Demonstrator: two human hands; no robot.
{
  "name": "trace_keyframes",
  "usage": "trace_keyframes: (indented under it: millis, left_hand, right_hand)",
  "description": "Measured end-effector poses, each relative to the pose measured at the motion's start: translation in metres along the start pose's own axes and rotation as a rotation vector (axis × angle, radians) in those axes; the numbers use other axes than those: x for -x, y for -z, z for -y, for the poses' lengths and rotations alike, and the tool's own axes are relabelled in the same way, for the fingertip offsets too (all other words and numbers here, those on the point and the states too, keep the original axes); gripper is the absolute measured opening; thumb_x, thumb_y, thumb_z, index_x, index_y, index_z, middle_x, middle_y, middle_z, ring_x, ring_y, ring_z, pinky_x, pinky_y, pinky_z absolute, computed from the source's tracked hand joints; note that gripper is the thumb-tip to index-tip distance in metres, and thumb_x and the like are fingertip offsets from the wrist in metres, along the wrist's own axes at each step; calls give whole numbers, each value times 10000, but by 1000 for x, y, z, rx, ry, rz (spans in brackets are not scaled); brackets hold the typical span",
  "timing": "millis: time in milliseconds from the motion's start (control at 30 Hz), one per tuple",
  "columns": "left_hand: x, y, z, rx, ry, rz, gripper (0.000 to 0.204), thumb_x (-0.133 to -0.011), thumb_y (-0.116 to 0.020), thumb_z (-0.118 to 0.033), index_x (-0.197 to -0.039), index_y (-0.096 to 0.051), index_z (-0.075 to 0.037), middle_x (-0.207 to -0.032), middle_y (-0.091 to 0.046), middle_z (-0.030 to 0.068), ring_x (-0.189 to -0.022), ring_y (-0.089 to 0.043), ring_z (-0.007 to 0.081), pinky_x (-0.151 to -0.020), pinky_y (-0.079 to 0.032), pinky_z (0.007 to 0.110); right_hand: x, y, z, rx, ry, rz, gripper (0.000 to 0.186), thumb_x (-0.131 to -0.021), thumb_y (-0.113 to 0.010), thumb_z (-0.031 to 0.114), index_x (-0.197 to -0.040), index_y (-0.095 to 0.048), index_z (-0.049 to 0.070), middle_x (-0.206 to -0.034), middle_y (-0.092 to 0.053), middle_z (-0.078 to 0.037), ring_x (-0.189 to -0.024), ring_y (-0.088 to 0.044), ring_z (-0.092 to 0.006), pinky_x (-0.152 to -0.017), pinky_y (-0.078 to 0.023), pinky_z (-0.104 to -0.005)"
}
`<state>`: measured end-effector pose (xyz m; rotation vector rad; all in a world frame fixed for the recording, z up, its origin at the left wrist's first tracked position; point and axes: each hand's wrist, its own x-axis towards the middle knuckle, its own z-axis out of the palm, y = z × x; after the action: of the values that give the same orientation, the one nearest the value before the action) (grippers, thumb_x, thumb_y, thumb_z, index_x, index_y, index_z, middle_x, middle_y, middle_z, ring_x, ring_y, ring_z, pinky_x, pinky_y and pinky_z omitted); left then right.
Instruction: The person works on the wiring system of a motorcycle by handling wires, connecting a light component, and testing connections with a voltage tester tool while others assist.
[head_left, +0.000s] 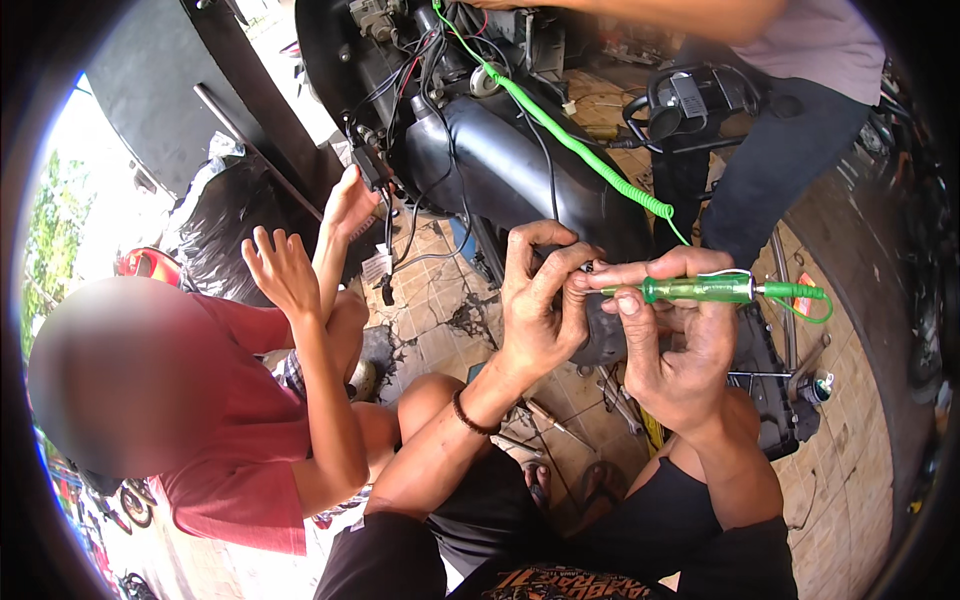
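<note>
My right hand (680, 355) grips a green see-through test pen (705, 289), its thin tip pointing left into the pinched fingers of my left hand (540, 305). Between those left fingertips is a small dark piece (590, 267), too small to name, partly hidden by fingers. From the pen's back a green cord loops round to a stretched coiled lead (615, 175), which runs up to exposed wiring (430, 50). Just beyond both hands is a curved black vehicle body part (470, 150) with black cables hanging over it.
A co-worker in red (230, 390) sits left, one hand at a black box (367, 168) on wires. Another person (780, 130) stands upper right. Wrenches (615, 400), screwdrivers (555, 425) and a black case (775, 420) lie on tiles. Black panels (150, 100) stand upper left.
</note>
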<state>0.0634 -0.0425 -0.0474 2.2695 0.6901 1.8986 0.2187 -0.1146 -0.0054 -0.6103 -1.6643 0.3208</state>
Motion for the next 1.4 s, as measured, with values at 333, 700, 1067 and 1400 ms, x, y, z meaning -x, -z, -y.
trace_keyframes:
  millis: [333,700,1067,1400]
  left_hand:
    - [1,1,5,38,17,17,138,-1002,-671,-40,-1119,-736,-8,-1150,-578,184,-1039,-640,324,-852,-556,412]
    - [6,1,8,125,104,6,130,-1026,-654,-41,-1120,-732,2,-1147,-558,178,-1009,-647,300,-834,-561,394]
    - [6,3,8,116,83,2,122,-1041,-654,-57,-1111,-730,6,-1141,-558,179,-1011,-639,294,-817,-560,387]
    - [7,2,7,135,98,-7,124,-1043,-648,-53,-1118,-725,8,-1140,-566,176,-1017,-640,290,-810,-567,375]
  right_hand:
    - [1,-4,0,-14,-55,-6,307,-1084,-580,-20,-1315,-380,9,-1159,-731,-225,-1101,-768,-261,-871,-646,-291]
    - [1,-9,0,3,-54,-3,314,-1072,-586,-38,-1310,-387,9,-1162,-717,-214,-1122,-758,-255,-858,-670,-293]
    - [2,-10,0,-16,-38,2,314,-1067,-586,-45,-1306,-387,-1,-1166,-711,-217,-1133,-754,-263,-854,-678,-289]
    - [4,-15,2,-109,-86,-143,227,-1030,-675,-31,-1208,-540,-69,-1099,-705,-177,-1050,-782,-257,-863,-653,-323]
